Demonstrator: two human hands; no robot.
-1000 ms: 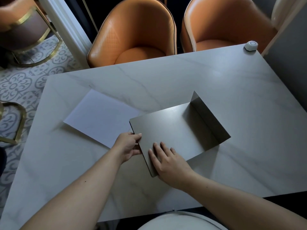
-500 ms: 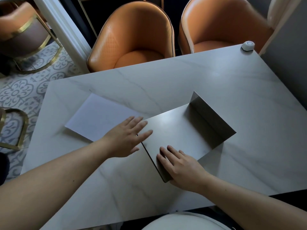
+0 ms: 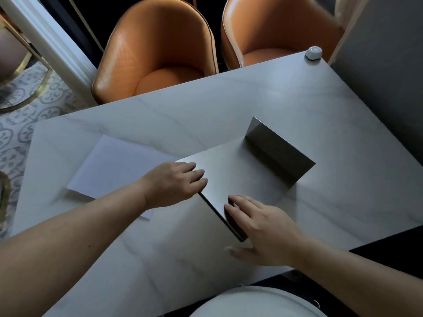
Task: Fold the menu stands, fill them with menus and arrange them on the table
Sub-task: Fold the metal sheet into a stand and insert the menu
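A grey menu stand [image 3: 238, 170] lies on the marble table [image 3: 229, 106], its main panel flat and its far flap [image 3: 278, 154] bent upright. My left hand [image 3: 176, 183] rests flat on the panel's near-left corner, fingers together. My right hand [image 3: 258, 225] presses on the panel's near edge, fingers on top and thumb spread on the table below. A white menu sheet [image 3: 114, 167] lies flat to the left of the stand, partly under my left forearm.
Two orange chairs [image 3: 155, 49] [image 3: 274, 26] stand at the table's far side. A small white round device [image 3: 313, 52] sits at the far right corner. A grey wall [image 3: 389, 65] runs along the right. Patterned floor and a gold-framed chair are at left.
My left hand moved from the panel's left edge up onto the panel and now lies flat on its corner. My right hand shifted slightly toward the near edge, thumb now spread out.
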